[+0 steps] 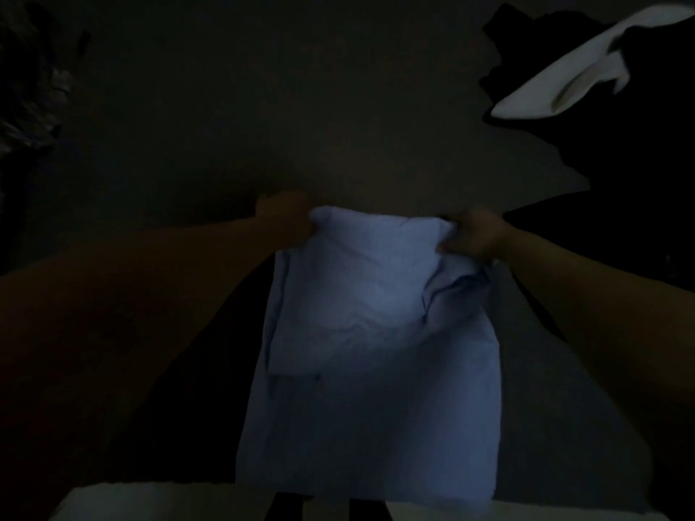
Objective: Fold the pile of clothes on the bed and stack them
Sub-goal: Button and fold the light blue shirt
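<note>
Pale blue garment (376,351) held up at frame centre in very dim light, gripped at its two upper corners and hanging down toward six o'clock, with a folded flap lying over its upper half. Left hand (286,220) at about ten o'clock of the cloth, closed on the top left corner, fingers too dark to tell apart. Right hand (474,235) at about two o'clock of the cloth, fingers (449,247) curled and pinching the bunched top right corner. Both bare forearms stretched forward from the lower corners of the frame. Dark bed (301,107) spread behind the garment, filling the view toward twelve o'clock. White garment (564,80) lying crumpled at two o'clock of the frame, well apart from the hands, resting among a heap of black clothes (620,163) that runs down the right side. Blurred patterned shape at nine to ten o'clock along the left edge, too dark to identify. Pale surfaces (150,502) at the bottom edge, around six o'clock, partly covered by the hanging blue hem.
</note>
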